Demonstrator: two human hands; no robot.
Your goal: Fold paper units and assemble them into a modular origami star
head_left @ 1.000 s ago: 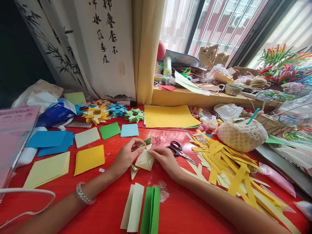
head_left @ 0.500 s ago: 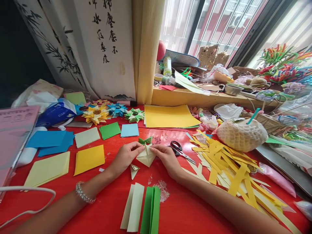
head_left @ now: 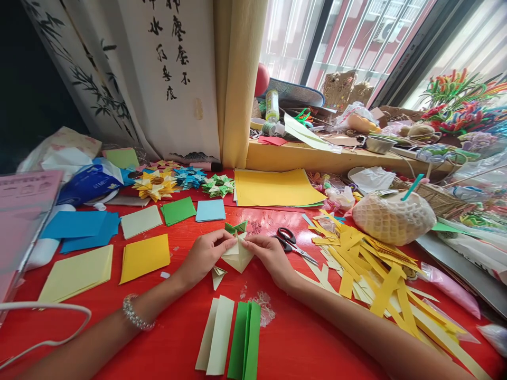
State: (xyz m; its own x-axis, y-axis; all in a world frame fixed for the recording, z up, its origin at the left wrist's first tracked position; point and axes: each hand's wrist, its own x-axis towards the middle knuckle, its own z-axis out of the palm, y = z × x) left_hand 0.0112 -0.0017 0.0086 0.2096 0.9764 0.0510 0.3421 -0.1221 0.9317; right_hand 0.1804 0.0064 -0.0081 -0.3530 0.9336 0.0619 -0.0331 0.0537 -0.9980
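Observation:
Between my two hands is a cream sheet of origami paper (head_left: 239, 259), folded to a point at its lower end. My left hand (head_left: 209, 252) pinches its upper left edge between thumb and fingers. At the upper right edge, my right hand (head_left: 270, 257) pinches it the same way. Just behind the paper lies a folded green piece (head_left: 236, 227), partly hidden. A small folded cream piece (head_left: 217, 276) rests beside my left fingers. Nearer to me are folded cream strips (head_left: 215, 335) and folded green strips (head_left: 244, 340). Black-handled scissors (head_left: 293, 245) lie right of my right hand.
Stacks of yellow paper (head_left: 145, 258), blue paper (head_left: 85, 230) and cream paper (head_left: 77, 273) lie at left. Finished paper stars (head_left: 155, 184) sit at the back near a large yellow sheet stack (head_left: 277, 188). Yellow paper strips (head_left: 358, 264) and a netted container (head_left: 393, 217) are at right.
The upper layers of the cream paper have shifted slightly between my fingers, and my right fingertips have moved a little left. Both hands keep their pinch.

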